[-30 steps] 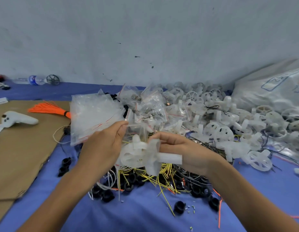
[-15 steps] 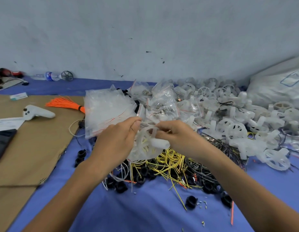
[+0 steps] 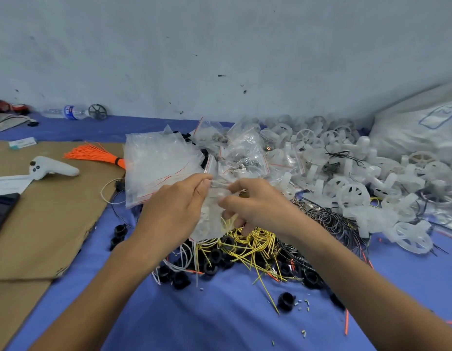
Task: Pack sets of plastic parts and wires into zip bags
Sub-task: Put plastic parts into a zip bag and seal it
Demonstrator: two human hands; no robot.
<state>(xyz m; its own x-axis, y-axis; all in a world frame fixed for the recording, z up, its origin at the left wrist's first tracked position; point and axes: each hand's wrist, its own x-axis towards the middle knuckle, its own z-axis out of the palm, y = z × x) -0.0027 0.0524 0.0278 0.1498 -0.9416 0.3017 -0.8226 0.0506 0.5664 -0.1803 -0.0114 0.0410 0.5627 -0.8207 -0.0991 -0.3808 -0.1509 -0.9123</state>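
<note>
A: What lies nearest the person?
B: A blue cloth work surface (image 3: 220,323), with a loose black plastic ring (image 3: 285,298) on it and a tangle of yellow wires (image 3: 247,243) mixed with more black rings just beyond.

A: And the hands?
B: Both are raised above that tangle. The left hand (image 3: 174,209) and the right hand (image 3: 255,201) each pinch the top edge of one small clear zip bag (image 3: 209,219), fingers closed on the plastic. The bag hangs between them; something white shows through it, but its contents are too blurred to name.

A: What sits to the sides?
B: On the left, a brown cardboard sheet (image 3: 37,224) carries a white handheld controller (image 3: 53,169) and a bundle of orange wires (image 3: 93,155). On the right, a heap of translucent white plastic wheel parts (image 3: 351,178) spreads toward a large white sack (image 3: 417,133).

A: Farther back?
B: A stack of empty clear zip bags (image 3: 159,163) lies behind the left hand, filled bags beside it. A clear water bottle (image 3: 68,112) lies against the pale wall (image 3: 220,46).
</note>
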